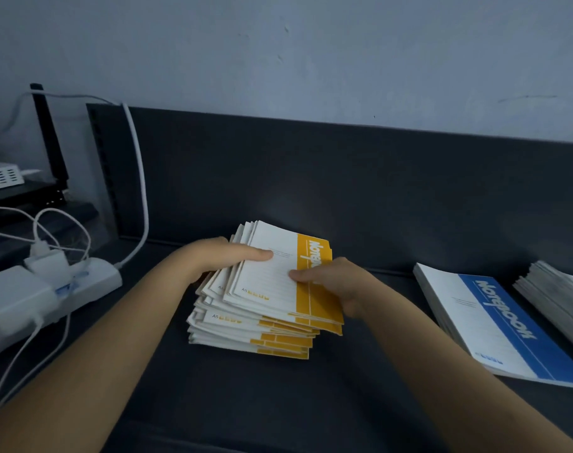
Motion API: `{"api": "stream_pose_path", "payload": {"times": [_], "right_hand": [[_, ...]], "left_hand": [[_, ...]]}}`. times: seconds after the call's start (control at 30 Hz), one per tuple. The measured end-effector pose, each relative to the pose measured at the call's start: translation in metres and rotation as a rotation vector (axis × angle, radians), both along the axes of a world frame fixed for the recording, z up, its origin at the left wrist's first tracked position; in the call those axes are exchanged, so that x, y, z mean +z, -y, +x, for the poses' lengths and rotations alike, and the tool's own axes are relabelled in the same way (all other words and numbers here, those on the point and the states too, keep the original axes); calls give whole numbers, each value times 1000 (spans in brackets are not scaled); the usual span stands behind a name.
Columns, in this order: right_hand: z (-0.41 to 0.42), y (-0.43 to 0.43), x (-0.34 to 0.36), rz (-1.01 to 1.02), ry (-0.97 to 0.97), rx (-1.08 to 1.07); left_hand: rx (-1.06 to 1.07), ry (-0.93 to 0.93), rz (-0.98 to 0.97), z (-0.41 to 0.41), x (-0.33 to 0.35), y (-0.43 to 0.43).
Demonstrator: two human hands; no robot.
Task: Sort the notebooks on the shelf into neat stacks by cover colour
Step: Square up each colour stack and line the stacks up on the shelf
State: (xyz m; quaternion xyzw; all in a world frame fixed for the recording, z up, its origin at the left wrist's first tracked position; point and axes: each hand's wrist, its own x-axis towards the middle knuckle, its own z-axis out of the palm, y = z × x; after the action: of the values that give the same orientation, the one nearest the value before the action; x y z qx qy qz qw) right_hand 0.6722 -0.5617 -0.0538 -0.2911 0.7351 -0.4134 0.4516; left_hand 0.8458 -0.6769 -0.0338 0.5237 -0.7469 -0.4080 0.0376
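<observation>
The yellow notebook stack (262, 322) is set mid-shelf (278, 403), its long axis running toward the back wall. White covers with yellow spine bands at the right are fanned unevenly. Its upper notebooks are gripped at either edge by the left hand (220, 259) and right hand (337, 286), with the thumbs laid on top.

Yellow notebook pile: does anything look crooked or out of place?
The stack of yellow-and-white paper notebooks is fanned out: its upper copies sit twisted against the lower ones, edges uneven. The left hand and right hand grip the top few. The blue-and-white notebook stack lies square.
</observation>
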Motion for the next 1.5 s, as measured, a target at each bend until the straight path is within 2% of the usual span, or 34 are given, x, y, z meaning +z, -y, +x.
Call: {"api": "stream_pose_path", "payload": {"times": [0.27,0.5,0.6,0.7,0.77,0.83,1.0,1.2,1.37,1.5], "right_hand": [[1,-8,6,-23,93,-49],[-15,-23,3,-98,165,-12],[-24,-42,10,-255,232,-50],[-44,-62,25,-419,241,-35],[-54,-75,35,-563,179,11],[-60,-82,35,-705,33,-22],[-76,-83,14,-825,-144,-72],[-90,-83,8,-880,-127,24],[-97,-82,12,-923,-60,-8],[-85,-76,10,-953,-105,-6]], "left_hand": [[-66,-201,159,5,-6,0],[-54,-488,294,-15,9,-19],[-22,-681,258,-28,18,-30],[-78,-951,241,-48,17,-51],[-181,-1086,204,-63,13,-64],[-294,-1166,151,-77,7,-71],[-399,-1227,12,-97,-5,-72],[-458,-1236,-57,-106,-14,-77],[-359,-1295,9,-104,-11,-73],[-384,-1363,121,-113,-6,-78]]}}
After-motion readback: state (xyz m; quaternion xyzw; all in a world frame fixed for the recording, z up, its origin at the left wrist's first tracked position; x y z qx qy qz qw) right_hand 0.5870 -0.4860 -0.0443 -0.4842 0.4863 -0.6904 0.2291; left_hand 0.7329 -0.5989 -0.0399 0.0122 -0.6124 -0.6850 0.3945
